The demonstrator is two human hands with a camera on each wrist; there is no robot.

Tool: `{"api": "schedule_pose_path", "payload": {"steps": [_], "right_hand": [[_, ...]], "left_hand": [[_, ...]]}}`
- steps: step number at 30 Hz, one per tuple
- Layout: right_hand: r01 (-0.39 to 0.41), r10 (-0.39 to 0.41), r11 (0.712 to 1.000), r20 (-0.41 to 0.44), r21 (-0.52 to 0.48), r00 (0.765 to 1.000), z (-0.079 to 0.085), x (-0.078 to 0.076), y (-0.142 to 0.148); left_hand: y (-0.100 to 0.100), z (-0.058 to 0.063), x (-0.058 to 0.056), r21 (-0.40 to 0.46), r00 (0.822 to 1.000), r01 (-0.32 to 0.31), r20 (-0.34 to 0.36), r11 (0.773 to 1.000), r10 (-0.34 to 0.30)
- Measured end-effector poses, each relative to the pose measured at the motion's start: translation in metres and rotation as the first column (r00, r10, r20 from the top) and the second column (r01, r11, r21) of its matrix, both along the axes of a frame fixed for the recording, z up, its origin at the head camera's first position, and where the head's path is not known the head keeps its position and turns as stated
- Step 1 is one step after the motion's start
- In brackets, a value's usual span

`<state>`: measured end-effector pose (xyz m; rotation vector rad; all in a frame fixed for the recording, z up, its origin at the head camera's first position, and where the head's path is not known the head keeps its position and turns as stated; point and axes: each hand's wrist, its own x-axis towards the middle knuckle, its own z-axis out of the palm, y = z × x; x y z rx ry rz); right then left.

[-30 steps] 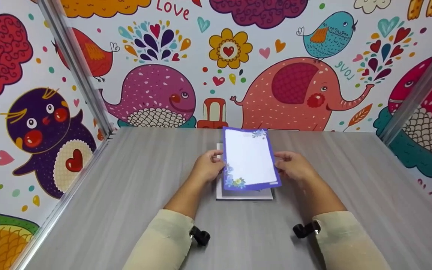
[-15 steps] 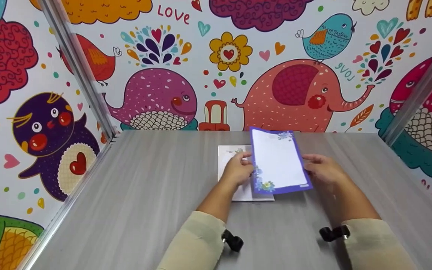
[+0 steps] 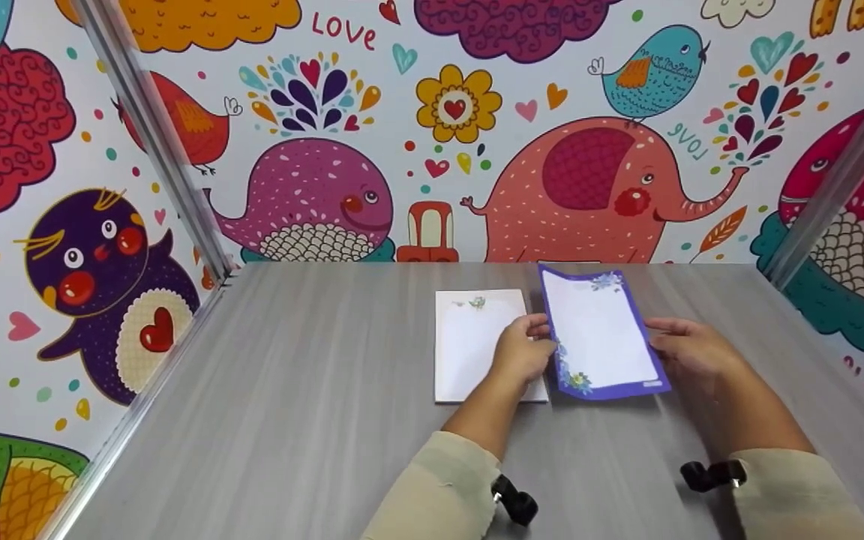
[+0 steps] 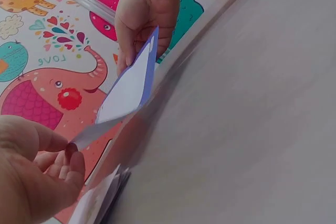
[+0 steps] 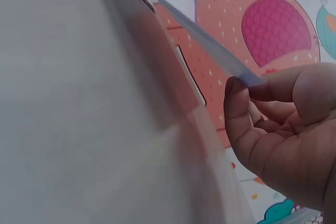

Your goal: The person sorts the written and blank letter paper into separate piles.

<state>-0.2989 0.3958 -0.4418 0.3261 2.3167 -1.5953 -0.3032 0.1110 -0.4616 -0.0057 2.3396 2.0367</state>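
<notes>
A sheet of paper (image 3: 604, 330) with a purple border and blue flowers in two corners hangs above the table between both hands. My left hand (image 3: 523, 352) pinches its left edge, and my right hand (image 3: 694, 349) pinches its right edge. In the left wrist view the sheet is seen nearly edge-on, raised off the tabletop and slightly bent. Thumb and forefinger meet on the sheet's edge in the right wrist view, where the right hand (image 5: 289, 124) fills the right side. Left of the sheet lies a white pad of paper (image 3: 473, 352) with a small flower print, partly covered by my left hand.
The grey wood-grain table (image 3: 312, 390) meets a wall (image 3: 462, 172) printed with cartoon animals at its far edge. Metal posts (image 3: 154, 142) stand at the corners. Small black devices (image 3: 514, 501) are strapped to both cuffs.
Both hands have carried the purple-bordered sheet to the right, from over the pad to beside it. The pad, formerly mostly covered, now shows most of its top page.
</notes>
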Motion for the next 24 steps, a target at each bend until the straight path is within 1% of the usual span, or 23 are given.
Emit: {"api": "schedule_pose_path", "payload": {"steps": [3,6,8,12,14,18,20,24], "right_hand": [[-0.006,0.006,1.000,0.000,-0.012,1.000,-0.002,0.001,0.009],[-0.003,0.003,1.000,0.010,-0.001,1.000,-0.003,0.001,0.015],[0.018,-0.018,1.000,0.024,0.013,1.000,-0.004,0.001,0.016],[0.069,-0.071,0.997,0.046,0.046,0.996,-0.007,0.001,0.017],[0.087,-0.091,0.994,0.053,0.065,0.994,-0.008,0.001,0.017],[0.087,-0.092,0.991,0.047,0.097,0.995,-0.010,0.001,0.021],[0.084,-0.088,0.992,0.041,0.094,0.995,-0.010,0.001,0.023],[0.083,-0.086,0.993,0.034,0.085,0.996,-0.012,0.002,0.026]], "left_hand": [[0.009,-0.001,0.003,0.021,1.000,0.000,0.008,1.000,0.000],[0.013,-0.002,0.005,0.011,1.000,0.006,0.008,1.000,-0.006],[0.014,-0.003,0.006,0.008,1.000,0.007,0.020,1.000,-0.007],[0.013,-0.004,0.005,0.002,0.998,0.003,0.067,1.000,-0.004],[0.013,-0.004,0.005,-0.011,0.996,0.010,0.088,1.000,-0.009],[0.012,-0.004,0.005,-0.047,0.995,0.039,0.098,0.998,-0.034],[0.012,-0.003,0.006,-0.064,0.994,0.054,0.103,0.996,-0.047],[0.009,-0.002,0.006,-0.129,0.993,0.078,0.099,0.989,-0.065]]}}
